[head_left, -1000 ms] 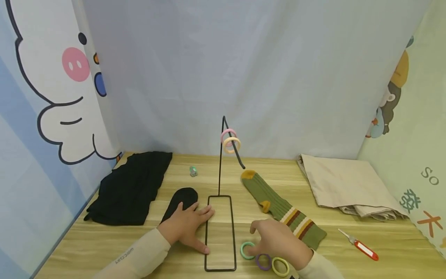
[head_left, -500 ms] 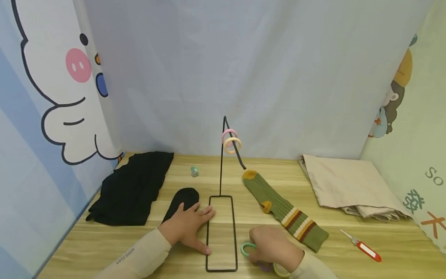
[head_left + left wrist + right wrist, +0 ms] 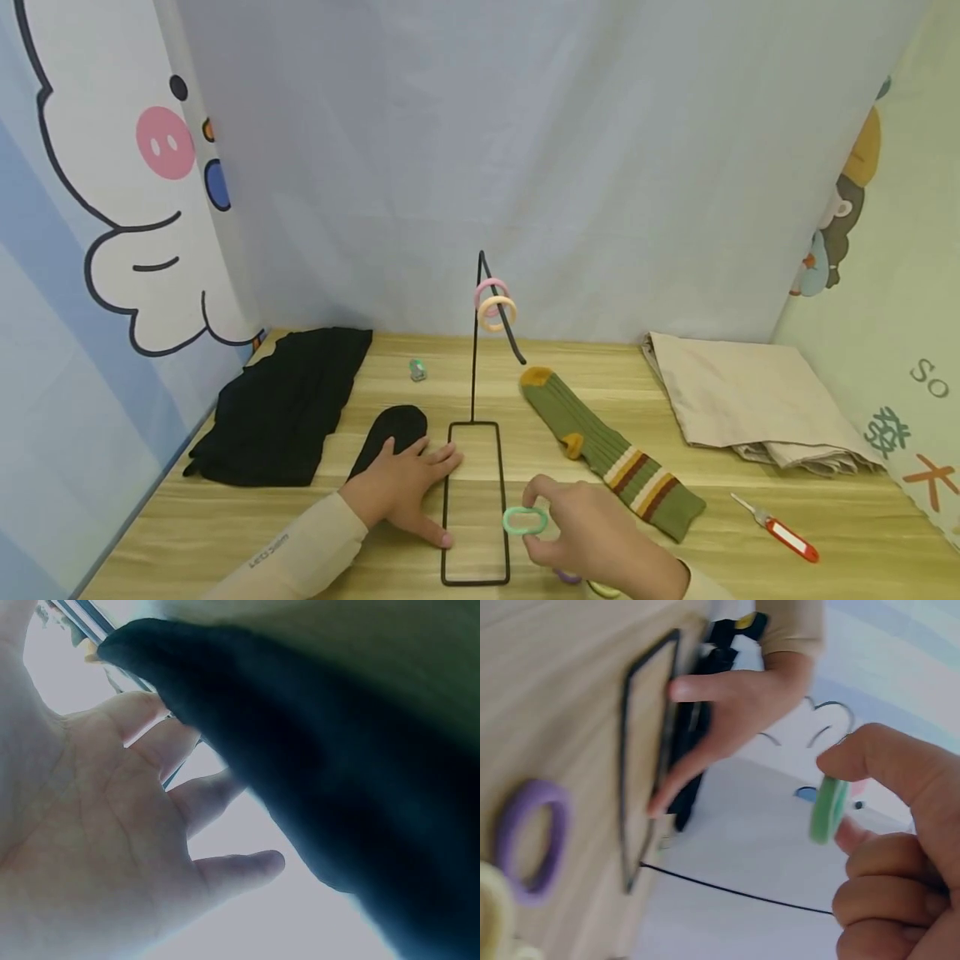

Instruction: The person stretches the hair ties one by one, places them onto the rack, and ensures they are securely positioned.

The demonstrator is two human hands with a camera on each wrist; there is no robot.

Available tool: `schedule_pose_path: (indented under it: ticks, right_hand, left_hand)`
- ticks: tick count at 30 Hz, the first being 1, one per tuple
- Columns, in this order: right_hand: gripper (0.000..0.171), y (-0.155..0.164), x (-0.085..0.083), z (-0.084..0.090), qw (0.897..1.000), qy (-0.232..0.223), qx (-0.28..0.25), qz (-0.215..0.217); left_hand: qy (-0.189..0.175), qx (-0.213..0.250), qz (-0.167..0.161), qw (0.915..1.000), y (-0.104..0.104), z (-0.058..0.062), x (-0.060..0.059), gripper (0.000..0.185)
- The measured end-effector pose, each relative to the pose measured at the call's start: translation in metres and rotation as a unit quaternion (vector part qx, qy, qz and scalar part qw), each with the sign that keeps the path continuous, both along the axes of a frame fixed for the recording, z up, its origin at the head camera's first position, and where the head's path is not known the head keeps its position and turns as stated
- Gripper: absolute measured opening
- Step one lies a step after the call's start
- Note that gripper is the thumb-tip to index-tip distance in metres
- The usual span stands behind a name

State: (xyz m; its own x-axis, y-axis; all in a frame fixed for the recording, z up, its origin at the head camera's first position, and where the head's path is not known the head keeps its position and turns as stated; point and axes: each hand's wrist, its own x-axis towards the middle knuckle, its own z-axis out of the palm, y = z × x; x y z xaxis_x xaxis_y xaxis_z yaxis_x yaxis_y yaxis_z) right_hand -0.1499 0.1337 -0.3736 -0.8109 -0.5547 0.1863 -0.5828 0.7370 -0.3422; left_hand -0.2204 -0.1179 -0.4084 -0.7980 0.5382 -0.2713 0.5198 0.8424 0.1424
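My right hand [image 3: 592, 529] pinches a mint-green ring [image 3: 526, 521] between thumb and index finger, lifted off the table; the right wrist view shows the same green ring [image 3: 829, 808] edge-on. My left hand [image 3: 405, 487] lies with fingers spread across the left bar of the black wire stand's base [image 3: 504, 500]. A pink ring [image 3: 480, 292] and a pale orange ring [image 3: 497, 323] hang on the stand's sloping arm [image 3: 514, 346]. Below my right hand, a purple ring [image 3: 506, 840] and a yellow ring [image 3: 499, 915] lie on the table, mostly hidden in the head view.
A black sock [image 3: 390, 433] lies partly under my left forearm. Black cloth [image 3: 285, 408] is at the left, a small green-grey item [image 3: 417, 370] behind. To the right lie a green striped sock [image 3: 592, 433], folded beige cloth [image 3: 750, 392] and a red-handled tool [image 3: 787, 537].
My right hand reached down to the green ring, pinched it and raised it from the table, slightly leftward towards the stand base. My left hand has stayed in place.
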Motion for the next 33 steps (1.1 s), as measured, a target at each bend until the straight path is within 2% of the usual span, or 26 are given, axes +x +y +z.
schedule_pose_path:
  ticks: [3,6,7,10,13,16,19,21,22,25,28,33]
  right_hand:
    - [0.029,-0.004,0.008,0.014,0.994,0.093,-0.051,0.015]
    - [0.034,-0.007,0.012,0.029,0.978,0.183,-0.098,0.032]
    - [0.03,-0.008,0.012,0.033,0.971,0.205,-0.114,0.039]
    - [0.019,-0.011,0.012,0.046,0.944,0.278,-0.165,0.066]
    - [0.03,-0.015,0.011,0.063,0.908,0.35,-0.215,0.085]
    - [0.032,-0.02,0.009,0.084,0.876,0.411,-0.239,0.083]
    - [0.031,-0.025,0.002,0.102,0.854,0.453,-0.244,0.074]
    - [0.031,-0.028,-0.005,0.111,0.85,0.467,-0.236,0.064]
    - [0.03,-0.029,-0.009,0.114,0.853,0.464,-0.232,0.059]
    - [0.031,-0.032,-0.024,0.12,0.868,0.45,-0.206,0.033]
    - [0.041,-0.032,-0.038,0.117,0.886,0.43,-0.174,0.002]
    - [0.049,-0.026,-0.053,0.106,0.898,0.411,-0.153,-0.041]
  left_hand:
    - [-0.002,0.002,0.002,1.0,0.0,0.001,0.001,0.107]
    - [-0.002,0.005,0.001,1.0,0.0,0.0,-0.001,0.107]
    - [-0.002,0.005,0.001,1.0,-0.001,0.0,-0.002,0.107]
    - [0.001,0.003,-0.003,1.0,-0.002,-0.005,-0.005,0.107]
    - [0.004,0.003,-0.007,1.0,-0.003,-0.01,-0.007,0.108]
    - [0.006,0.004,-0.009,0.9999,-0.004,-0.011,-0.007,0.109]
    - [0.006,0.003,-0.008,0.9999,-0.003,-0.011,-0.006,0.109]
    - [0.006,0.002,-0.008,0.9999,-0.004,-0.011,-0.006,0.108]
    - [0.005,0.001,-0.008,1.0,-0.004,-0.01,-0.006,0.108]
    - [0.004,-0.001,-0.006,1.0,-0.004,-0.01,-0.007,0.107]
    - [0.0,0.002,-0.006,1.0,-0.004,-0.009,-0.006,0.106]
    - [0.0,0.004,-0.009,0.9999,-0.004,-0.008,-0.005,0.105]
